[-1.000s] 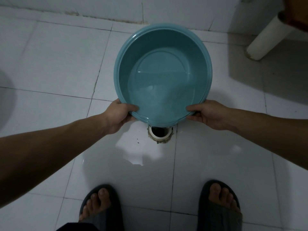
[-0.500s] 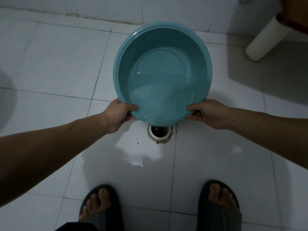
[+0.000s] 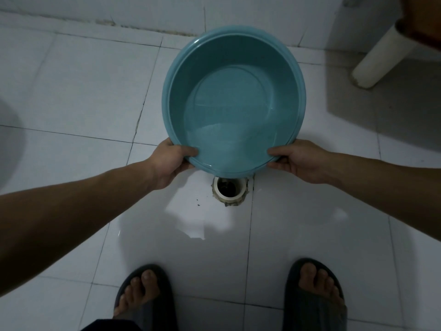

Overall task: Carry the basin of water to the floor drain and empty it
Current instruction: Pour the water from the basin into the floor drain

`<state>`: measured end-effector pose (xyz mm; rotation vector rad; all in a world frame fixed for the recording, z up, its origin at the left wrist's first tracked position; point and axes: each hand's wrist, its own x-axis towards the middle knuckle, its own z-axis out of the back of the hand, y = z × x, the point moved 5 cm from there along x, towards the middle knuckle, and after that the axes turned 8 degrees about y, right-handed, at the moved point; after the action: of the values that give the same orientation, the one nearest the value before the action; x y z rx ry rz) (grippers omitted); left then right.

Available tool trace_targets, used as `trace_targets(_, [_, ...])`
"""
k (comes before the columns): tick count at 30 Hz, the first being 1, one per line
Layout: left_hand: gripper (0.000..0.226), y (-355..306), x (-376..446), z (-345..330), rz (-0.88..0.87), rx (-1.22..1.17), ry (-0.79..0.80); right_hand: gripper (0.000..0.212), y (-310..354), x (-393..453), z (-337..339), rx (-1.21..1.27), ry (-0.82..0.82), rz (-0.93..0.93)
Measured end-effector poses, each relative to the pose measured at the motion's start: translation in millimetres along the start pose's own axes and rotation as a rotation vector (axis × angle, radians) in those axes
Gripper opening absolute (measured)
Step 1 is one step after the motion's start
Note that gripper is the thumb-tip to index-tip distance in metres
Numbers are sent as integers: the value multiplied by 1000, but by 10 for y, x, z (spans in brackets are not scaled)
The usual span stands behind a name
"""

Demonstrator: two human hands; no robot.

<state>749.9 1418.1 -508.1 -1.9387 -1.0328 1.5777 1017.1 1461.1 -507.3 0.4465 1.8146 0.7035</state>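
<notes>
A round teal basin [image 3: 232,56] hangs tilted toward me, and the water [image 3: 233,139] inside has pooled against its near wall. My left hand [image 3: 170,162] grips the near rim on the left and my right hand [image 3: 298,161] grips it on the right. Directly below the near rim sits the floor drain [image 3: 229,190], an open white pipe mouth set in the white tiles. The basin hides the drain's far edge.
A wet patch [image 3: 191,223] spreads over the tiles in front of the drain. My feet in dark sandals [image 3: 143,297] stand at the bottom. A white post [image 3: 374,58] rises at the top right, and the wall base [image 3: 119,22] runs along the top.
The basin has tipped a little more toward me and the water has gathered lower at the near wall. Both hands keep the same grip on the rim.
</notes>
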Motion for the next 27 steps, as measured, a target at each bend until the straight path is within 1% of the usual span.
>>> trace_targets(12, [45,35,-1,16,12,11,-3,35,-21,-16,0,4,-3,4])
trace_targets(27, [45,83,-46,-17,22,11,14,40,-91,-37,20,29,-16,2])
